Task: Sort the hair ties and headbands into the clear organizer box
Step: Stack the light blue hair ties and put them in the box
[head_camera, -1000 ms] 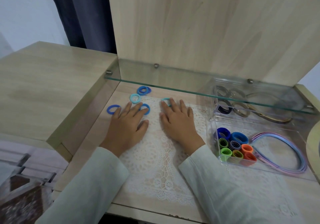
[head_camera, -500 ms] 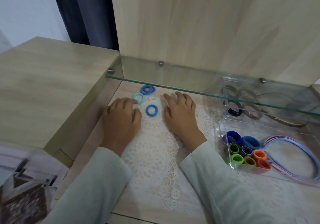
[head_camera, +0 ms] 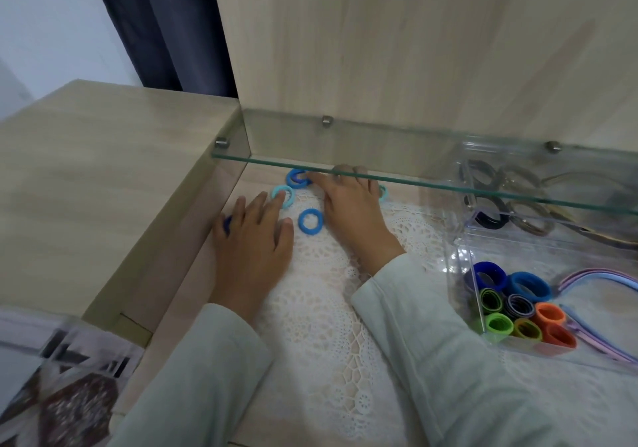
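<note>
Blue first: sweep the hair ties (head_camera: 310, 221) together under the flat, empty left hand (head_camera: 252, 239) and right hand (head_camera: 350, 205), then pinch them into the clear organizer box (head_camera: 453, 274).

person, seen from the forearms down.

1. left hand (head_camera: 253, 239): bare from the wrist on.
2. left sleeve (head_camera: 193, 377): long, pale grey-green, plain matte cloth that looks soft. loose cut, ending at the wrist in a simple rounded cuff edge. it widens toward the lower frame edge and has a few shallow folds.
3. right hand (head_camera: 352, 212): bare from the wrist on.
4. right sleeve (head_camera: 431, 343): same colour and cloth as the left, long and loose. plain cuff edge at the wrist, with long soft creases running the length of the forearm. the weave is too fine to make out.
</note>
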Motion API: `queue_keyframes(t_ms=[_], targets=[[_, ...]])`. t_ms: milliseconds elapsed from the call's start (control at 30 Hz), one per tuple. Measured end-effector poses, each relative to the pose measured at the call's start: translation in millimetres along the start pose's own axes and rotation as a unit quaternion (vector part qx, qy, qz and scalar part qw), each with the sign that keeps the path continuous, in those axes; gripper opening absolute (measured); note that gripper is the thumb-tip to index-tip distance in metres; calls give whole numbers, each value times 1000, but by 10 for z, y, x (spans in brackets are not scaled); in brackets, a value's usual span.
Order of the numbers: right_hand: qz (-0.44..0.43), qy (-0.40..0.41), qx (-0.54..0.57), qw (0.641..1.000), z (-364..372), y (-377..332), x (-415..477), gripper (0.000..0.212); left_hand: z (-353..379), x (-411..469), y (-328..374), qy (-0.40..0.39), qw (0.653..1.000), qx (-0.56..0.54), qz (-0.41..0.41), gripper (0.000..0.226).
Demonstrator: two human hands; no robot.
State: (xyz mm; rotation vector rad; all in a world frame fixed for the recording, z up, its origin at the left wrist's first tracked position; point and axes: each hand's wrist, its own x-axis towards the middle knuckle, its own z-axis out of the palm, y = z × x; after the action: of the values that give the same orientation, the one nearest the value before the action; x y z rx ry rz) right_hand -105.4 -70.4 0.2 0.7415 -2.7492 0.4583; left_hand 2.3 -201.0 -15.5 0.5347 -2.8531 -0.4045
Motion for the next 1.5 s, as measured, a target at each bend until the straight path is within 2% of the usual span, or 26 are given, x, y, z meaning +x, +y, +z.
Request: queue_keyframes(t_ms=[167,367,500,633,767,1033,1267,1500], targets=[[-30,-23,24,999,-8,2,60,53,-23,-1,30,-11,1000,2,3,53],[-50,33,17,998,70,-8,152,39,-51,-10,38,-1,1000,-10,1,48],[-52,95,38,993,153,25,166,28,-79,-25,32,44,999,-15,7,40],[-38,114,47,992,148,48,150,18,-91,-46,13,81,996,-30,20,35],[-35,109,46,992,120,63,120,13,-89,-45,1,91,995,-17,26,39],[-19,101,68,992,12,105,-29,16,-46,-43,-37,121,991,-39,34,22],[14,94,53,994,-59,137,-202,16,-52,-49,-24,119,991,-49,25,22],[16,87,87,992,-142,194,-505,17,-63,-71,-12,123,990,-68,10,25]])
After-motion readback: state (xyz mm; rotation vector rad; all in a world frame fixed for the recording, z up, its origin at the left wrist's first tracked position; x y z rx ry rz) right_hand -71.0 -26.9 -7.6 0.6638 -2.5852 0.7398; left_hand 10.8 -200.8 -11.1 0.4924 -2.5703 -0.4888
